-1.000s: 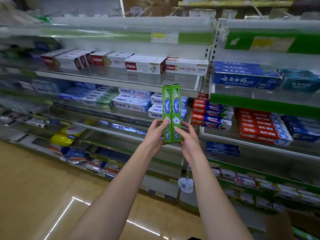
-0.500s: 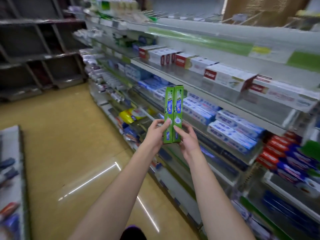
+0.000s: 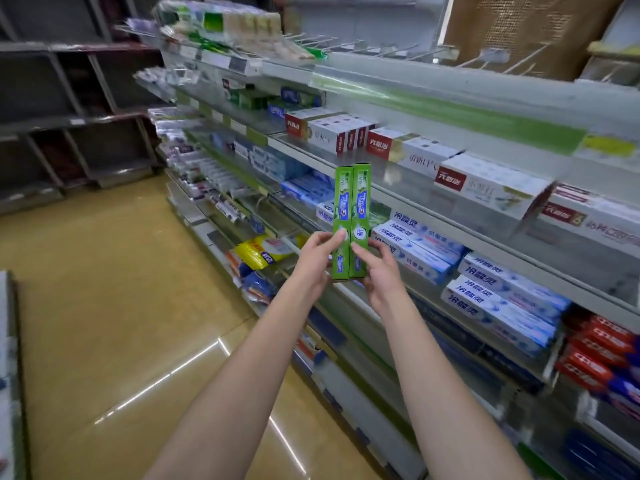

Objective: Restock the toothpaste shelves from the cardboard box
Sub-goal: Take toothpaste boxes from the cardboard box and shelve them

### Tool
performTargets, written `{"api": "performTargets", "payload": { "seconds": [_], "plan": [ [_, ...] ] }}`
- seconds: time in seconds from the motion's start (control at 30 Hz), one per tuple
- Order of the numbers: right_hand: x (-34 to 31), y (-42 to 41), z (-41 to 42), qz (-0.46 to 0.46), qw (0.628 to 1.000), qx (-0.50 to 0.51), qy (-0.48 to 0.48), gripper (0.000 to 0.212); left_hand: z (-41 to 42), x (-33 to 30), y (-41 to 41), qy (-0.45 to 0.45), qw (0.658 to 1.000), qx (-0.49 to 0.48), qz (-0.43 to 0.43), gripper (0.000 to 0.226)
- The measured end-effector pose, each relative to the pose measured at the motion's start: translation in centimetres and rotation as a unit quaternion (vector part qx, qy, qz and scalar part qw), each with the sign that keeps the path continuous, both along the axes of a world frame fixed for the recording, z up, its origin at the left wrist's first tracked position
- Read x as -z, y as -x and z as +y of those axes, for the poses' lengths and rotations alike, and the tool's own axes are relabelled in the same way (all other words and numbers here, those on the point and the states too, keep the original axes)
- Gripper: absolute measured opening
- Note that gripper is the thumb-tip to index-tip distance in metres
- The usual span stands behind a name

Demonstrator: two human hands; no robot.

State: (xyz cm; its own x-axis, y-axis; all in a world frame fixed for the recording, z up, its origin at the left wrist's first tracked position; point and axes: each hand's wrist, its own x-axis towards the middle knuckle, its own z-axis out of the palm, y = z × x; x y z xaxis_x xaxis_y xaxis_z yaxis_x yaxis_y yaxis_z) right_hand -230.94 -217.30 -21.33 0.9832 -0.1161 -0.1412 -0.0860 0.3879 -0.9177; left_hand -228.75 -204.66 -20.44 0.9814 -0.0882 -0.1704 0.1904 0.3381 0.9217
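Camera has panned further left since half a second ago — more floor (image 3: 114,306) and the dark empty shelving (image 3: 69,126) at upper left now show, and the shelves (image 3: 433,199) run diagonally from upper centre to lower right. Hands and boxes sit at the same spot, frame centre.

Two green toothpaste boxes (image 3: 351,220) held upright, side by side and touching, in front of the shelves at mid-frame. Left hand (image 3: 313,261) grips the left box low down: thumb on its front face, other fingers curled behind, out of sight. Right hand (image 3: 375,268) grips the right box the same way — thumb on the front near the seam, fingers wrapped round the right edge. Both forearms come up from the bottom of the frame.

Behind the boxes: white-and-blue toothpaste cartons (image 3: 502,292) stacked on the middle shelf, right of centre. White cartons with red ends (image 3: 381,143) on the shelf above. Red cartons (image 3: 602,355) at far right edge. Yellow bags (image 3: 263,252) on a lower shelf, left of the hands. Cardboard box is out of view.
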Motion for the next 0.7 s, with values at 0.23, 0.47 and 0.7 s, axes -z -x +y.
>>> {"api": "performTargets", "payload": {
  "seconds": [0.23, 0.47, 0.7],
  "plan": [
    [-0.6, -5.2, 3.7, 0.002, 1.000, 0.010, 0.010, 0.045, 4.0, 0.0, -5.5, 0.018, 0.999, 0.027, -0.016, 0.042],
    [0.9, -9.4, 10.5, -0.002, 0.998, 0.057, 0.024, 0.050, 10.5, 1.0, -9.7, 0.003, 1.000, 0.011, -0.014, 0.037],
    [1.4, -13.5, 15.6, 0.035, 0.998, 0.056, -0.007, 0.010, 15.5, 1.6, -13.1, 0.013, 0.999, -0.027, 0.034, 0.032]
  ]
}}
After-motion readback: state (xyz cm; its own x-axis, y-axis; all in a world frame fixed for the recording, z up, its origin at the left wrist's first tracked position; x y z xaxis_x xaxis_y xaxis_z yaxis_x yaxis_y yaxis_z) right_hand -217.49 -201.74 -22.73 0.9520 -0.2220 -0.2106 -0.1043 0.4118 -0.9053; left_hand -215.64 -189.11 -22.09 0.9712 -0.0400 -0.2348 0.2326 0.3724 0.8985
